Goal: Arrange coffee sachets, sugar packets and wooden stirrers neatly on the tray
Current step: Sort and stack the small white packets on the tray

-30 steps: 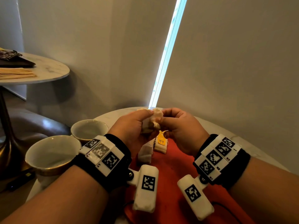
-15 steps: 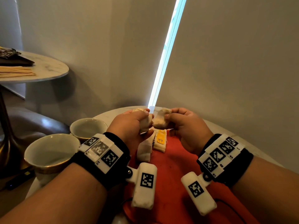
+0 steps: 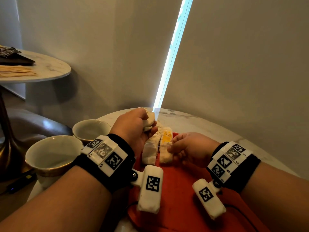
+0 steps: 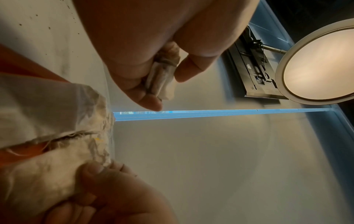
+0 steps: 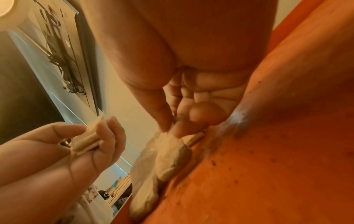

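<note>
Marble showed round the edge of the small table (image 3: 192, 118) where an orange tray (image 3: 180, 195) lay. On the tray's far end sat a short row of pale sachets (image 3: 149, 152), looking light, soft and crinkly, best pinched at a sealed end. The right hand (image 3: 189, 148) pinched the rightmost one (image 3: 165, 154) against the tray. The left hand (image 3: 133, 128), raised just behind the row, gripped a small stack of packets (image 3: 148, 122). Two cups (image 3: 53, 153) stood left of it.
</note>
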### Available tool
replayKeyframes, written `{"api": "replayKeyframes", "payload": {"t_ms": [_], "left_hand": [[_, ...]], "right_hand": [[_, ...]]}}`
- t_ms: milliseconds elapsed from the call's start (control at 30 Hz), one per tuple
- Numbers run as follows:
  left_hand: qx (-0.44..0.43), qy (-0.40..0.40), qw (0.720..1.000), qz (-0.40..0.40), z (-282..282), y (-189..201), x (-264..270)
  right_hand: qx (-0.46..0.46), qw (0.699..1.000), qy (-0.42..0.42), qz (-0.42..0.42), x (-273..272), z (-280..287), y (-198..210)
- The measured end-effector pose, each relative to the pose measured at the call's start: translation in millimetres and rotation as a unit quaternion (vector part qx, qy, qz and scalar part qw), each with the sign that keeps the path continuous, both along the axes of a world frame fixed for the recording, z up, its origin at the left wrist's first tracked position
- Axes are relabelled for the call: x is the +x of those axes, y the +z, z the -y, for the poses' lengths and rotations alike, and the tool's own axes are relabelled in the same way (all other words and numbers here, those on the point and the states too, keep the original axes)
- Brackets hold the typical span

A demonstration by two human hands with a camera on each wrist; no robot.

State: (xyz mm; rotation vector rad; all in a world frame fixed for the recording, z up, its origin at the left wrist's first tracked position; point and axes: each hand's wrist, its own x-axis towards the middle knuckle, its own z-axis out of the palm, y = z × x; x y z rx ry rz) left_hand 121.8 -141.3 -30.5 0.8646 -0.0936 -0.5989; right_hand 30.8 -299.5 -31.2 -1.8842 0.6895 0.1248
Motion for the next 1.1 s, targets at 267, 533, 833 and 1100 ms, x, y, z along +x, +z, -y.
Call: {"api": "replayKeyframes", "payload": {"t_ms": [267,533,833,1100], "left_hand": [[0.002,-0.023,1.0,-0.001,1,-5,6],[0.022,-0.033,0.999,0.036,4,-11,11],[0.022,-0.041,0.998,0.053,2,-11,11],[0.025,-0.035,0.996,0.08,2,-14,11]], "right_hand": [[-0.048,0.998,-0.048,-0.008,12,-5,-1],[-0.056,0.997,-0.051,-0.027,16,-5,-4],[-0.037,0.997,-0.052,-0.039,16,-3,-3],[-0.016,0.997,-0.081,-0.009,16,2,-8]]}}
